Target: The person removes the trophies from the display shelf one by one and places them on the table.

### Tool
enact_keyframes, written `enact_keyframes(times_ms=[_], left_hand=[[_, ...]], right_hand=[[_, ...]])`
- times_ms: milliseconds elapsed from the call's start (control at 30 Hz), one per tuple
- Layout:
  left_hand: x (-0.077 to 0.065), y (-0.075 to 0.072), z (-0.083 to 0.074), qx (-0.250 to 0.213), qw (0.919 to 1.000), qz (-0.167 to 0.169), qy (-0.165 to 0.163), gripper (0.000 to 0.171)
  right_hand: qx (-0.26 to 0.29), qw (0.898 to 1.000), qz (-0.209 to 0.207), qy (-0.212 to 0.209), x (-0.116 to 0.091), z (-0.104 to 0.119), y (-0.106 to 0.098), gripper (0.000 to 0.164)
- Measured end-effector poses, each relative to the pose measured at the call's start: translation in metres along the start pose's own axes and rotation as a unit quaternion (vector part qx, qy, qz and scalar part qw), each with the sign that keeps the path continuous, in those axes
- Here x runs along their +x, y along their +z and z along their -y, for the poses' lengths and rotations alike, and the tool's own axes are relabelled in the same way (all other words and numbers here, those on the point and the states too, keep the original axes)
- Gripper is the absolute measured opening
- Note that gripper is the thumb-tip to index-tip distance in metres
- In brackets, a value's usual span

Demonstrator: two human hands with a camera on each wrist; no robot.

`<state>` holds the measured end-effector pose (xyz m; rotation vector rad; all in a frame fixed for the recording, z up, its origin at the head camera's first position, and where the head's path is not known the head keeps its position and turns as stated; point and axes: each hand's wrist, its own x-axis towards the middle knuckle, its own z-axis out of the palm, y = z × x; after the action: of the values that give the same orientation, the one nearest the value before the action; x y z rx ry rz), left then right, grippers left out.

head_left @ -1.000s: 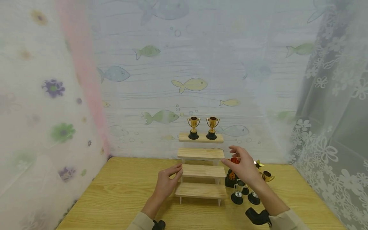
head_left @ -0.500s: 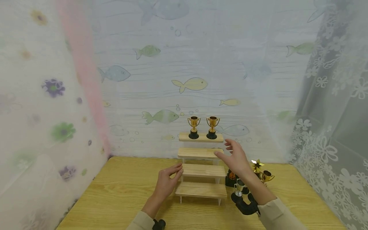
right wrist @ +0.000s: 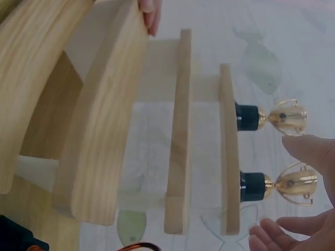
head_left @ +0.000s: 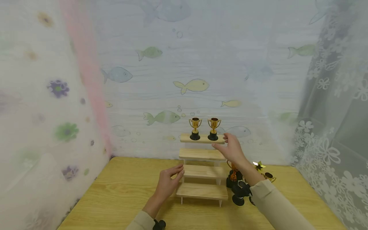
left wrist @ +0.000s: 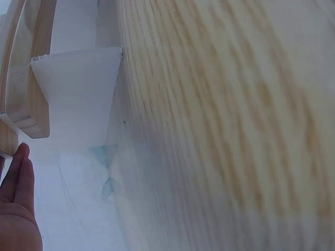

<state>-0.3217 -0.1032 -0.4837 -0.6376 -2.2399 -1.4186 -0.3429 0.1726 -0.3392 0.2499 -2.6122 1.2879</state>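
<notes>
A wooden step stand [head_left: 202,191] of stacked shelves stands on the table. Two gold trophy cups, the left one [head_left: 195,128] and the right one [head_left: 213,128], are upright on its top shelf [right wrist: 230,151]. My left hand [head_left: 166,182] touches the left end of the second shelf from the bottom with nearly straight fingers [left wrist: 23,178]. Close to the top shelf's right end, my right hand [head_left: 232,149] is spread. In the right wrist view, its thumb [right wrist: 309,150] and fingertips [right wrist: 267,235] lie either side of the right cup's level, with nothing pinched.
Right of the stand, several more trophies crowd the wooden table [head_left: 129,185], among them an orange one [head_left: 233,174], a gold star [head_left: 258,165] and a gold cup [head_left: 268,176]. My right forearm partly covers them. A fish-patterned curtain [head_left: 161,95] hangs behind.
My right hand has risen and moved left, from above the trophies beside the stand to the top shelf's right end. My left hand has stayed at the stand's left side.
</notes>
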Motion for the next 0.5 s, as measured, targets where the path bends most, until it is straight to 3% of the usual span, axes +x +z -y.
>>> enact_keyframes(times_ms=[500], left_hand=[[0.0,0.0,0.001,0.001,1.0,-0.002,0.007,0.029]], right_hand=[[0.015,0.999,-0.008,0.043,0.036,0.0,0.006,0.075]])
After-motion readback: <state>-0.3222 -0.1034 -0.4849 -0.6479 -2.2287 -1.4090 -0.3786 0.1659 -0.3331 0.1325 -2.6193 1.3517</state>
